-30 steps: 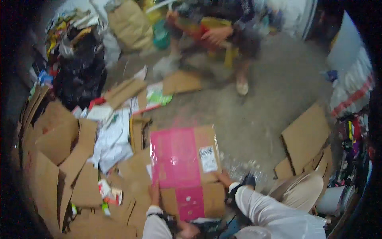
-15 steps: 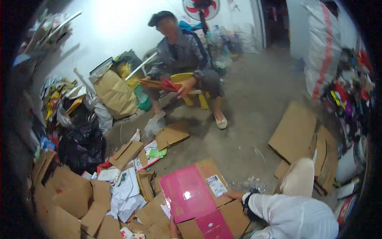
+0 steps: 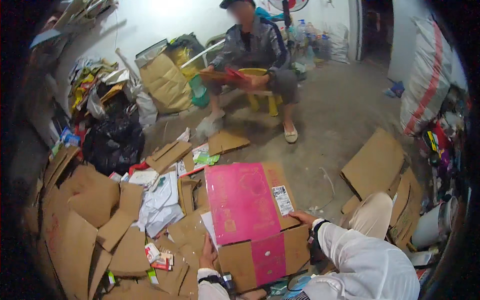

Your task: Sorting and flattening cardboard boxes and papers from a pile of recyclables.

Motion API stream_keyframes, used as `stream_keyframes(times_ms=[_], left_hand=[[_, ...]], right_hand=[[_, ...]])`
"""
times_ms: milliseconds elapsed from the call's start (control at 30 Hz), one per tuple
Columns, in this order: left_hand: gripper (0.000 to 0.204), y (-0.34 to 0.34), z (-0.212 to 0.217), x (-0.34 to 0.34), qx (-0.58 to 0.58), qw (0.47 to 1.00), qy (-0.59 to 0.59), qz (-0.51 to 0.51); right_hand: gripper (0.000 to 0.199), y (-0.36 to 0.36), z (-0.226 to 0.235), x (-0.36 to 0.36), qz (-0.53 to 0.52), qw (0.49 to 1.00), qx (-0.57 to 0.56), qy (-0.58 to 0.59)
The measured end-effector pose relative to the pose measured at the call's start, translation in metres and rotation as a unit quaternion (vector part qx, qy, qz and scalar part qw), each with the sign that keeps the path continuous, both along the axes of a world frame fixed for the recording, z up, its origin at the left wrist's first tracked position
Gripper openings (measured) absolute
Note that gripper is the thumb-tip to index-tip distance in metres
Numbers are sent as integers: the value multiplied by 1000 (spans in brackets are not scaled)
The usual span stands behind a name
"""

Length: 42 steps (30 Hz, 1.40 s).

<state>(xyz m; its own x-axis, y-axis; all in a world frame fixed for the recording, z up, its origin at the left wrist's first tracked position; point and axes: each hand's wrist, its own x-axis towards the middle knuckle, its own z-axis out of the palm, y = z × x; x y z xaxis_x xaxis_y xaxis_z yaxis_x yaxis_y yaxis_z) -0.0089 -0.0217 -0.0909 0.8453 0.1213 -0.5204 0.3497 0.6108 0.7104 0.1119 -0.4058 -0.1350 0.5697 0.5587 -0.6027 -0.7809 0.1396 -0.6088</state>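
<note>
A flattened-looking brown cardboard box [image 3: 231,257] with a wide bright pink panel and a white shipping label [image 3: 283,200] is in front of me. My left hand [image 3: 208,254] grips its left edge, next to a sheet of white paper. At the opposite edge, just below the label, my right hand [image 3: 302,217] holds the box with the fingers partly hidden beneath it. A dark band circles each of my wrists.
Cardboard pieces [image 3: 90,197] and crumpled white papers [image 3: 160,205] cover the floor at left, near a black plastic bag [image 3: 112,142]. Across from me a person [image 3: 252,55] sits on a yellow stool, holding flat cardboard. More cardboard [image 3: 375,162] and a tall white sack [image 3: 427,75] stand at right.
The box has tilted up, so its far edge stands higher. Both hands stay at its sides, and more of my left hand and wrist shows. The view has shifted down and left.
</note>
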Motion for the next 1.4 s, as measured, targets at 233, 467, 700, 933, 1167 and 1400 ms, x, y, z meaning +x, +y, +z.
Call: stream_keyframes(times_ms=[233, 467, 700, 933, 1167, 1400], left_hand=[[48, -18, 9, 5, -47, 999, 4, 9], [44, -24, 23, 6, 51, 991, -125, 2], [51, -41, 77, 2, 154, 985, 11, -75], [45, -38, 18, 6, 168, 978, 63, 104], [35, -14, -75, 17, 65, 991, -31, 110], [27, 1, -96, 11, 164, 974, 20, 156]], right_hand=[[40, -14, -12, 4, 49, 998, 18, 34], [36, -20, -33, 12, -13, 999, 11, 44], [40, -10, 28, 1, 34, 998, -28, 53], [38, -7, -25, 17, 65, 995, -79, -19], [39, -11, -68, 24, -4, 984, -27, -175], [37, 15, -66, 30, 39, 996, -60, -47]])
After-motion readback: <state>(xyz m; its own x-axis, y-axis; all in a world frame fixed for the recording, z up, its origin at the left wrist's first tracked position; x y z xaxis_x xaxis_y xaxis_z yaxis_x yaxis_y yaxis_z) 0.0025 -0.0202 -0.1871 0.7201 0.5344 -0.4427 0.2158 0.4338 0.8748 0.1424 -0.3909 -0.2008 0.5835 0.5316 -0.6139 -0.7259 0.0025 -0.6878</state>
